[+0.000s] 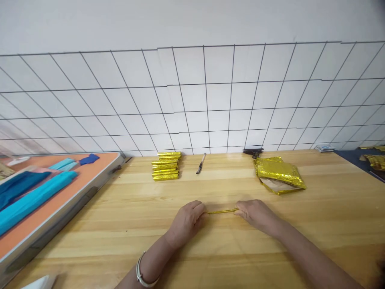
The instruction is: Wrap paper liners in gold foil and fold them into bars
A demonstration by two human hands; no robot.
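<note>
Between my two hands stretches a thin folded strip of shiny gold foil [221, 211], seen nearly edge-on just above or on the wooden table. My left hand [190, 220] pinches its left end, and a pale bangle circles that wrist. At the other end, my right hand [255, 214] grips the strip between thumb and fingers. Beyond my left hand lies a row of several folded gold foil strips [165, 166]. A stack of gold foil packets [279, 174] with a pale inside rests past my right hand.
A pen [201, 163] lies on the wooden table [144, 224] near the tiled wall. Behind the packets is a black clip [253, 152]. To the left, an orange-topped surface [90, 172] carries blue folded cloth [39, 196]. A small card stack [325, 148] sits at back right.
</note>
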